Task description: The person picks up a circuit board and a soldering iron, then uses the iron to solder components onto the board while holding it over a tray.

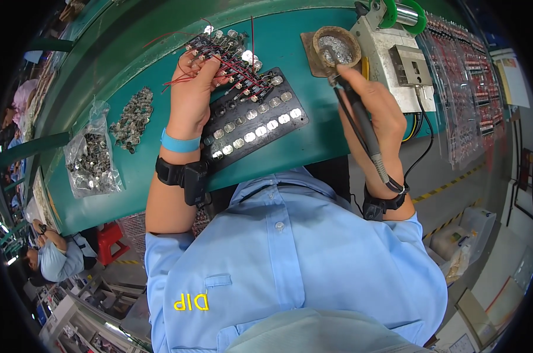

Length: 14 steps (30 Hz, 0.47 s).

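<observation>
My left hand [197,82] is closed on the near left end of a circuit board panel [234,65], which carries round silvery parts and thin red wires. The panel is held tilted over the far part of a black tray [256,125] with rows of shiny round metal parts. In my right hand [375,106] is a soldering iron [363,123], its cable running back along my wrist. The iron's front end reaches into a round brown bowl [337,47] with silvery solder scraps inside. The bowl rests on a brown square base.
Left on the green table [160,200] lie a heap of small metal parts [132,117] and a clear plastic bag [93,159] of similar parts. At right stand a soldering station [390,65] and a green solder wire reel [404,15]. Beyond hang red board panels [466,88]. Another person [66,256] sits far left.
</observation>
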{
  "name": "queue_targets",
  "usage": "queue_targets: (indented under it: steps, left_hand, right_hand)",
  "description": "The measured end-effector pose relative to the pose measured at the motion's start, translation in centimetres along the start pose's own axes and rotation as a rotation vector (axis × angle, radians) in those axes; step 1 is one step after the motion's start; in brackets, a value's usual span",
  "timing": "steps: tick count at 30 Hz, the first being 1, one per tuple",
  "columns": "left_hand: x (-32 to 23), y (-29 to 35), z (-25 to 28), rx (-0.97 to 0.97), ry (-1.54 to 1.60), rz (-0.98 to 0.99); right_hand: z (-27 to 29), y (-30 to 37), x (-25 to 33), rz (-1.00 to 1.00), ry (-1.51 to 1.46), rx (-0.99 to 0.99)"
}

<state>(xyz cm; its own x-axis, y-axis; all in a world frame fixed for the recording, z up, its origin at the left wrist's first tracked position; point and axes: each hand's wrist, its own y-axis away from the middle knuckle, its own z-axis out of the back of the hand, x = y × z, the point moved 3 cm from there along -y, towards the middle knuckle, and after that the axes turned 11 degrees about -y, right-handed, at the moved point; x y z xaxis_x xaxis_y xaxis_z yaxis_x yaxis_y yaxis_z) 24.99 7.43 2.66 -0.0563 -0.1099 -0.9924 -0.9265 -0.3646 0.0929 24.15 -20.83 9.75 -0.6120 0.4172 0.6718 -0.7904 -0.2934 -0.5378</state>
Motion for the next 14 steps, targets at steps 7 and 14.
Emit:
queue_targets:
  steps: [7, 14]
  left_hand:
    - [0.4, -0.2, 0.2, -0.008, 0.016, -0.011]
    - [0.4, -0.2, 0.7, 0.034, 0.030, 0.034]
  right_hand:
    - [-0.7, 0.2, -0.9, -0.023, -0.014, -0.014]
    - [-1.5, 1.7, -2.2, -0.172, -0.259, 0.073]
